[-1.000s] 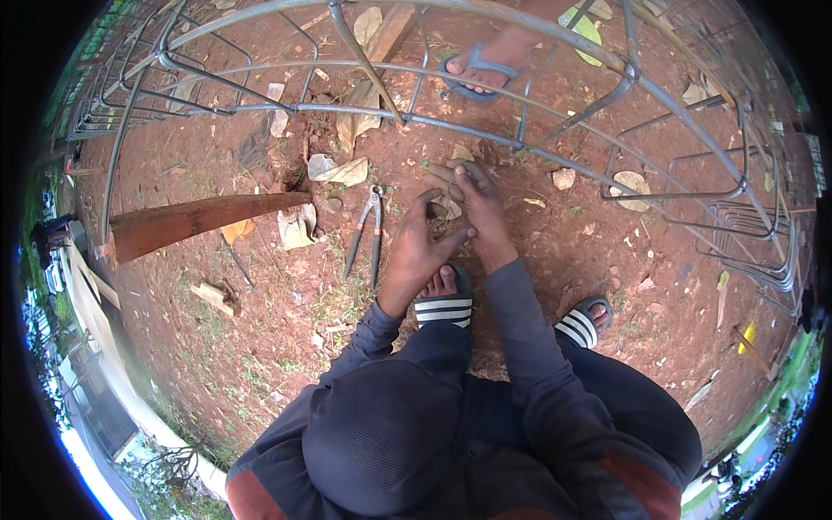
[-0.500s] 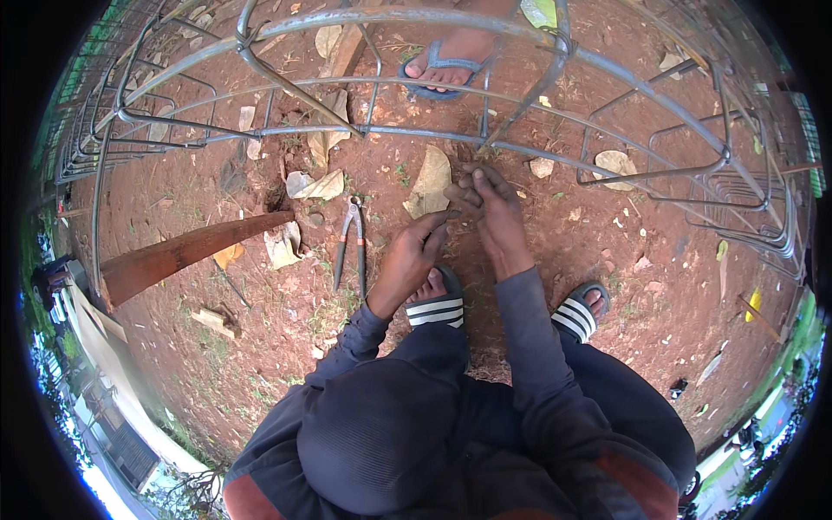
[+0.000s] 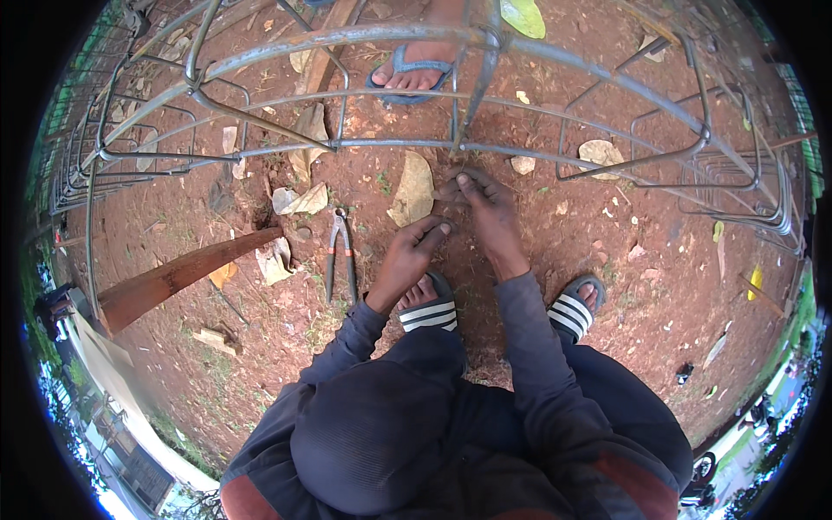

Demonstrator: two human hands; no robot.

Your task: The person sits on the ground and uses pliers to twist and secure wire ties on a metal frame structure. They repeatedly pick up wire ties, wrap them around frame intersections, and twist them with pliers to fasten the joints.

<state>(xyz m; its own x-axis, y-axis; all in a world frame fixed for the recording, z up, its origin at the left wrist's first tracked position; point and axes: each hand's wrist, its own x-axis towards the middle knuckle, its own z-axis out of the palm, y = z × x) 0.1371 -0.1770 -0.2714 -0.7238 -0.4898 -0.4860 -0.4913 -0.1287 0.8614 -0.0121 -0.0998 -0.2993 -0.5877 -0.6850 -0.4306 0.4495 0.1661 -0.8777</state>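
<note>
Room over soil [image 3: 568, 234] right of right hand [image 3: 487, 208]; rebar cage [image 3: 364, 35] blocks ahead; pincers [image 3: 340, 224] obstruct left.

Two hands [image 3: 407, 262] [image 3: 497, 224], two striped sandals [image 3: 429, 315] [image 3: 570, 313], one nipper [image 3: 341, 224] show.

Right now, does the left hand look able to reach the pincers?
Probably yes: the pincers lie close to the left of the left hand, handles toward the person, and nothing visible blocks the way. Whether its fingers hold something small is unclear.

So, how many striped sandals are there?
2: the left sandal between the left sleeve and right sleeve, the right sandal to the right of both sleeves.
</note>
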